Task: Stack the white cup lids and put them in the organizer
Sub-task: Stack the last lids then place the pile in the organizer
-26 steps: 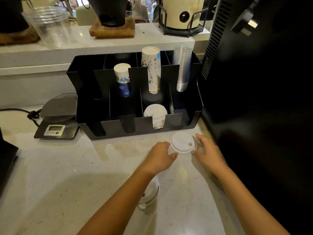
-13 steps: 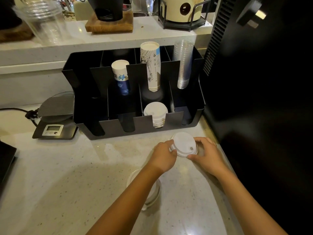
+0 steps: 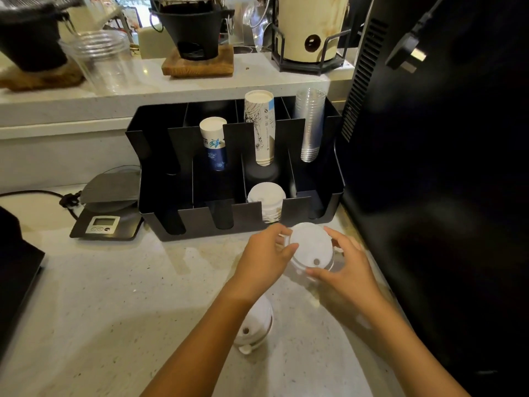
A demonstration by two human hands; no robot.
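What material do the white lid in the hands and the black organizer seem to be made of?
Lid: probably thin plastic, matte white, with a moulded sip hole. Organizer: looks like thin sheet metal or hard plastic, smooth satin black with faint reflections; I cannot tell which.

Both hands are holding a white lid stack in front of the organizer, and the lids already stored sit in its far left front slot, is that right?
Not quite. In the head view the stored lids sit in the organizer's third front slot from the left, not the far left one, which looks empty. The rest holds: the left hand and right hand hold the white lid stack in front of it.
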